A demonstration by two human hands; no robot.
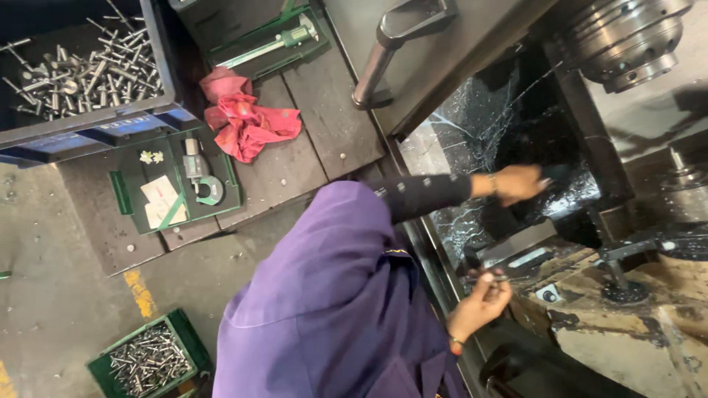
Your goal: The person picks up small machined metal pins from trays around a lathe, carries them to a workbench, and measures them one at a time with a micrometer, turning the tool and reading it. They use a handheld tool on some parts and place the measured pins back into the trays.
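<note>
A: What is held, and where?

B: A small metal pin (493, 278) is pinched between the fingers of one hand (479, 302), low at the edge of the machine bed (612, 332). Which hand is left and which right cannot be settled with certainty, since the view is turned; the lower one is taken as the left hand. The right hand (516, 183) is stretched into the dark, wet machine enclosure (516, 125), its fingers curled around something dark that cannot be made out.

A: How is the step best carried out?

B: By judgement, the pin should be kept pinched near its end and held level, so that it is not dropped into the wet recess. The reaching arm is best kept clear of the chuck (627, 37) above.

A: And the surface behind?

B: On the dark wooden surface (310, 140) a red rag (247, 121) is seen, beside an open green case with a micrometer (200, 173). A caliper (269, 46) lies in a second case further up. A blue crate of metal pins (81, 70) rests at the surface's far end.

A: The room?

B: A concrete floor (59, 295) with a yellow paint mark is shown, and a green crate of pins (151, 361) stands on it.
</note>
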